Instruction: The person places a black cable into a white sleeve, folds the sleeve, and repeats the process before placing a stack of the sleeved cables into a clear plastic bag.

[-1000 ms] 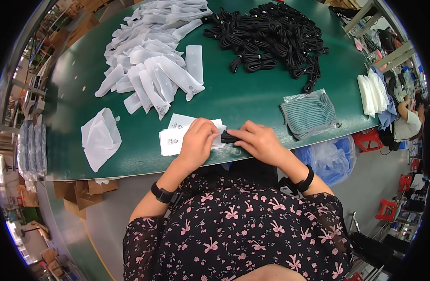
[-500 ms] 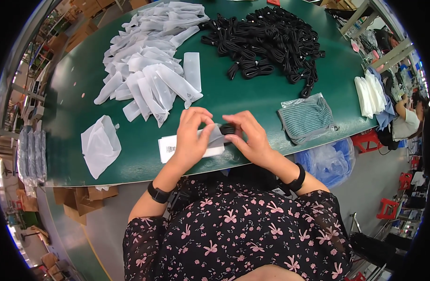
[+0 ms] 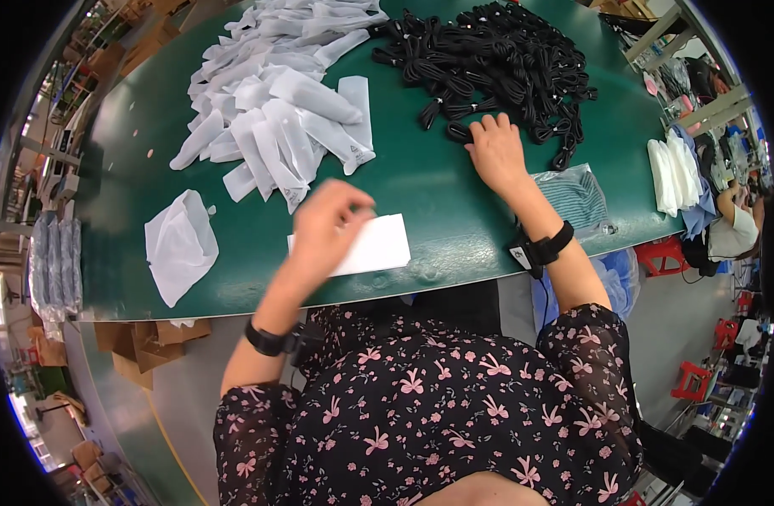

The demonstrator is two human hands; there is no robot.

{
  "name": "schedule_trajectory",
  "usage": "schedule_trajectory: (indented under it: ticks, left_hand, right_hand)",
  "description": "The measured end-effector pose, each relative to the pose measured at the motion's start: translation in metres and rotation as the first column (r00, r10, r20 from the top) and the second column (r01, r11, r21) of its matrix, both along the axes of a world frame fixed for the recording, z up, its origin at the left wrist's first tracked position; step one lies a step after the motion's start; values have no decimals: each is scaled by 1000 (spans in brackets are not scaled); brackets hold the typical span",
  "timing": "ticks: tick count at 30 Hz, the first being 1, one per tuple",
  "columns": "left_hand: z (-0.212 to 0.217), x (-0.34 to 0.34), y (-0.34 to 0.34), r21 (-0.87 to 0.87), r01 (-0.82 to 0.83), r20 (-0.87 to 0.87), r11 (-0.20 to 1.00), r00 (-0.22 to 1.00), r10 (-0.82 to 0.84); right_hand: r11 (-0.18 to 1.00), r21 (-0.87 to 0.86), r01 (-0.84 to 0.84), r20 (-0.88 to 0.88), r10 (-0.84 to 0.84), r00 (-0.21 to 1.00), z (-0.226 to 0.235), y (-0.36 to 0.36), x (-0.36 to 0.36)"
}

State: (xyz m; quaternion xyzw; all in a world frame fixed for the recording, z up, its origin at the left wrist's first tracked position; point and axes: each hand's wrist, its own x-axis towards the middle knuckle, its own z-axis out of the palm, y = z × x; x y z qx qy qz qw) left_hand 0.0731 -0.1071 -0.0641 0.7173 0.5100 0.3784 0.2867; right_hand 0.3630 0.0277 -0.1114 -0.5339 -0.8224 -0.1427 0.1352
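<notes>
Fingers [image 3: 488,125] of right hand [image 3: 498,156] bent over one end of a black cable bundle, full closure cannot be told; left hand [image 3: 326,223] curled, motion-blurred, contents cannot be told. Largest first: cable heap [image 3: 505,63] at far right of centre; white flat stack [image 3: 380,244] near the table edge, long axis left–right; bundle [image 3: 458,132] at the heap's near edge, visible end pointing left, long axis roughly left–right. Right forearm stretched forward, palm down; left hand above the stack's left part, fingertips rightward.
</notes>
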Motion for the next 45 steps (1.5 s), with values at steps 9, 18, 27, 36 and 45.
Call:
schedule_trajectory:
  ticks: [9,18,27,36,45]
  left_hand:
    - [-56,31,-31,194,48,-226,980,974,-3]
    - [-49,24,-30,-257,-70,122,964,987,104]
    - [-28,34,-25,324,200,-107,925,979,-175]
    - [-19,29,-7,243,71,-1,967,997,-73]
    - [4,-5,24,-193,184,744,964,668,21]
  right_hand:
    - [855,-310,-416,-678,108,727,13,-87,-36]
    - [857,-202,-474,-550,301,779,32,-143,-35]
    - [358,-743,-565,-669,-404,624,22,-128,-35]
    - [784,-67,-617,-753,366,547,28,-124,-47]
    - [812,82,-578,-848,362,387,58,-93,-64]
